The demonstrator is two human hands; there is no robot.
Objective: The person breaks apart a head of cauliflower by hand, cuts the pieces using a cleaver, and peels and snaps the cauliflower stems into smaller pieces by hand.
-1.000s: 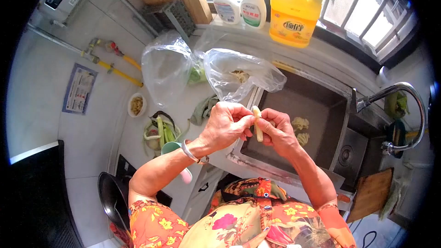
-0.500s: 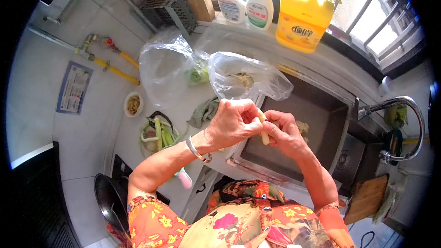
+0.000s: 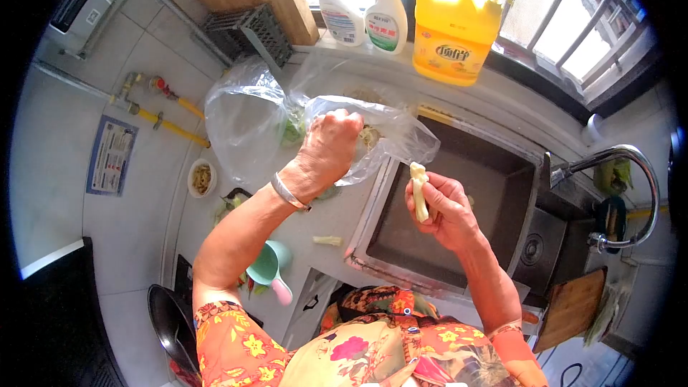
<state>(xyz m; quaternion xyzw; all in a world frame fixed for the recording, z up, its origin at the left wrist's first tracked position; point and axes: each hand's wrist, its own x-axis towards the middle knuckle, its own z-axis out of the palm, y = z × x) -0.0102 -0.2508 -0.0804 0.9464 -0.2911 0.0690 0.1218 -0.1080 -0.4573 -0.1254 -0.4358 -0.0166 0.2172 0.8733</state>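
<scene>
1. Since the earlier frame: left hand (image 3: 331, 149) has left the stem piece and gone over to the near plastic bag (image 3: 405, 142); right hand (image 3: 448, 211) has kept its hold, just over the near-left part of the sink (image 3: 408, 236).
2. Right grip: closed on 1 pale stem piece (image 3: 420, 193), thumb on 1 side, curled fingers on the other; top end sticks out free; probably held by the lower part so the upper end stays exposed and reachable.
3. Left grip: fingers curled in at the bag mouth; fingertips hidden behind the hand, so can't tell whether they pinch plastic, hold a bit of food or nothing.
4. Stem piece location: in the right hand, above the sink, not touching it; that spot likely lets bits drop into the basin, not onto the counter.
5. Bag lies open beside the sink, with pale bits inside; close enough that the left hand gets there with a short reach.
6. Another pale piece (image 3: 327, 241) lies on the counter (image 3: 347, 218), left of the sink; green scoop (image 3: 265, 264) sits near the body, pink handle pointing towards the person; looks parked outside the hands' working area.
</scene>
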